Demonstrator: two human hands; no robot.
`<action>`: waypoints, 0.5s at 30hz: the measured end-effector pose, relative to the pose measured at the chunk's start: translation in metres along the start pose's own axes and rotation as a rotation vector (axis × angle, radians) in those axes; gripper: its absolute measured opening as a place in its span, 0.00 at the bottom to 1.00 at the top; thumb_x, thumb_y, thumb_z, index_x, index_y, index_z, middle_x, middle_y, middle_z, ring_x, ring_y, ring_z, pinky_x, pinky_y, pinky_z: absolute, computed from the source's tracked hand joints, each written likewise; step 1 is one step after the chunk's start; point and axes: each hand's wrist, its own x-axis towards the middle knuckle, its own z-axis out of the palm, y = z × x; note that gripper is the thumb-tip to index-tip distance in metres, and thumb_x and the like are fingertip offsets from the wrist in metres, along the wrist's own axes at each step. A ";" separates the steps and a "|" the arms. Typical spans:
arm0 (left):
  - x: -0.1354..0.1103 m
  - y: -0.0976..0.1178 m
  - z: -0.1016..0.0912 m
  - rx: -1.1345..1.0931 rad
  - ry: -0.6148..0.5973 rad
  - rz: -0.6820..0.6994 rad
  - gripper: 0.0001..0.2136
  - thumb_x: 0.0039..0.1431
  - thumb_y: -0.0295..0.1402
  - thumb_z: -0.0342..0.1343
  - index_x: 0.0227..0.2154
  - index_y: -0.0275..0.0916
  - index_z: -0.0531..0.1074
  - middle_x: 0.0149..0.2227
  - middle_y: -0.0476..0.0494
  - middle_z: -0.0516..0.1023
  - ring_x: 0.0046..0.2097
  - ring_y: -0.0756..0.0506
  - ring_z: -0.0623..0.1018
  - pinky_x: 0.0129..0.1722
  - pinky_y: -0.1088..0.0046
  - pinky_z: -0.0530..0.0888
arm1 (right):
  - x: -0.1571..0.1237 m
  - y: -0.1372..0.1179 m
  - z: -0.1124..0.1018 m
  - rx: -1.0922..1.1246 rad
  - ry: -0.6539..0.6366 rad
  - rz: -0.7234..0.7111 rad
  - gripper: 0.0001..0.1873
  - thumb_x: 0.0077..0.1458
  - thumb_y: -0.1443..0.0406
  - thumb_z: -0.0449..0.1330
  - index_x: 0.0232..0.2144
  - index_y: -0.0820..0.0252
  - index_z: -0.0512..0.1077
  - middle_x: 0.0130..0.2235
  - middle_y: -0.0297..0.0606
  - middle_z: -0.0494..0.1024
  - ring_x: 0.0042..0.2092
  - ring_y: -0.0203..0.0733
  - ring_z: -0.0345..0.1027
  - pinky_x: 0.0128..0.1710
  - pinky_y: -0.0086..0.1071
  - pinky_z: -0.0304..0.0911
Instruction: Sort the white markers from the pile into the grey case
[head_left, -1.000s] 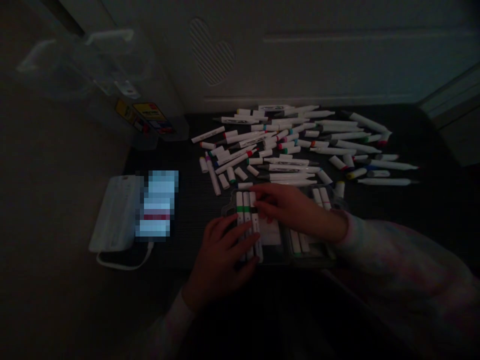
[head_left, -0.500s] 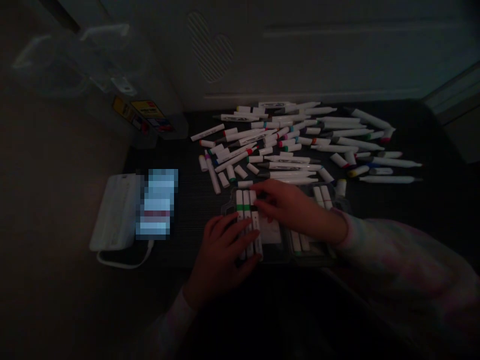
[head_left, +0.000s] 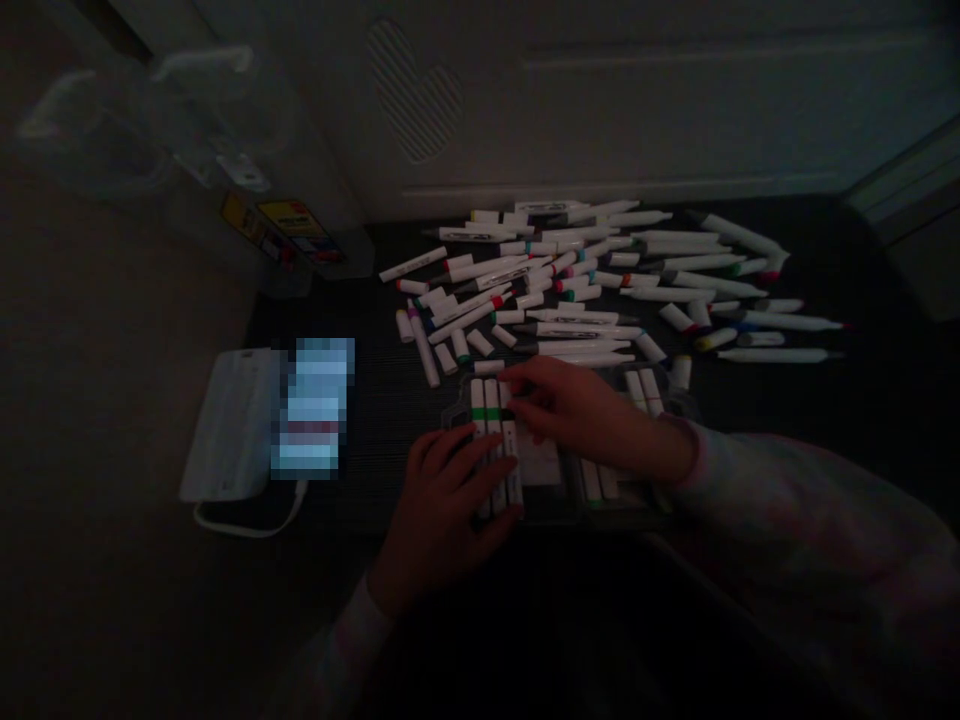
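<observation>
Three white markers [head_left: 478,398] lie side by side in the left half of a clear plastic case [head_left: 555,505]; two have green bands and the third a dark one. My left hand [head_left: 450,500] rests across their lower barrels with its fingers spread. The thumb and fingers of my right hand [head_left: 566,400] pinch the capped end of the third, dark-banded marker [head_left: 508,440]. Beneath my right forearm, more markers [head_left: 649,390] lie in the case's right half, partly hidden.
A wide pile of loose markers and caps [head_left: 555,275] covers the dark table [head_left: 390,430] behind the case. At the left are a lit phone [head_left: 311,405], a white power bank [head_left: 232,425] with a cable, and clear containers [head_left: 330,220]. A white panel [head_left: 637,120] stands behind.
The dark-banded marker's barrel has shifted slightly and lines up better with its cap. Both hands stay nearly in place; the view moves a little.
</observation>
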 end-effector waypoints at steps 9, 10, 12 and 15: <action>0.001 0.000 -0.001 -0.003 -0.026 0.000 0.17 0.51 0.41 0.54 0.44 0.43 0.70 0.48 0.43 0.72 0.52 0.39 0.64 0.49 0.56 0.58 | -0.001 0.004 -0.011 -0.431 0.149 -0.251 0.13 0.55 0.66 0.50 0.37 0.63 0.72 0.33 0.38 0.71 0.36 0.37 0.65 0.36 0.30 0.60; 0.001 0.000 -0.001 -0.004 -0.025 -0.002 0.17 0.51 0.41 0.54 0.44 0.43 0.69 0.49 0.43 0.71 0.53 0.39 0.64 0.49 0.56 0.58 | -0.002 0.004 -0.009 -0.469 0.137 -0.251 0.13 0.55 0.65 0.49 0.38 0.63 0.72 0.34 0.38 0.71 0.36 0.37 0.65 0.36 0.30 0.60; 0.001 -0.001 0.000 -0.012 -0.025 -0.004 0.17 0.50 0.41 0.55 0.44 0.44 0.70 0.48 0.43 0.71 0.52 0.39 0.64 0.49 0.56 0.58 | -0.002 0.005 -0.006 -0.526 0.123 -0.250 0.14 0.56 0.64 0.48 0.39 0.62 0.71 0.34 0.38 0.72 0.37 0.38 0.65 0.36 0.30 0.59; 0.001 -0.001 0.000 -0.023 -0.022 -0.005 0.17 0.50 0.41 0.55 0.44 0.44 0.70 0.48 0.43 0.72 0.52 0.39 0.64 0.48 0.57 0.59 | -0.001 0.005 -0.005 -0.580 0.106 -0.246 0.15 0.56 0.63 0.48 0.40 0.61 0.71 0.34 0.38 0.72 0.37 0.38 0.65 0.36 0.30 0.59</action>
